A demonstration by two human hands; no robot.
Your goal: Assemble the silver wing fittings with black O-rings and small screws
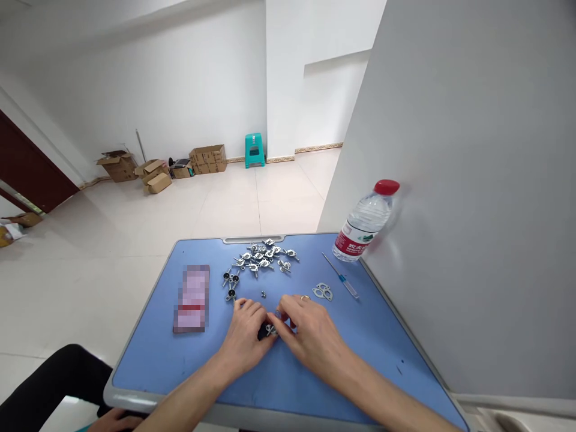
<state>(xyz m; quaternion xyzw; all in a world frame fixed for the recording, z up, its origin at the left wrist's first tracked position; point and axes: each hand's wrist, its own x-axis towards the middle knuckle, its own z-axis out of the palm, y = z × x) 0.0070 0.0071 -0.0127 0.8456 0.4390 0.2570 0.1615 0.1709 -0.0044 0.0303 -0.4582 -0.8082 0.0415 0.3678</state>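
Note:
My left hand (245,333) and my right hand (310,330) meet low over the blue table, fingers closed around a small silvery metal fitting (270,329). Most of that fitting is hidden by my fingers. Just beyond them lie a few tiny metal pieces (263,294), perhaps nuts or screws. Past my left fingertips sit several metal fittings with black round centres (231,293). Farther off is a loose pile of similar silvery fittings (265,255) with stems. To the right of my right hand lie flat oval metal plates with holes (323,292), overlapping each other.
A screwdriver (346,284) with a clear-blue handle lies at right, near a red-capped water bottle (365,222) by the grey panel. A blurred pinkish phone-like rectangle (193,300) is at left. Another person's hand (114,420) and dark trouser leg (67,378) show lower left.

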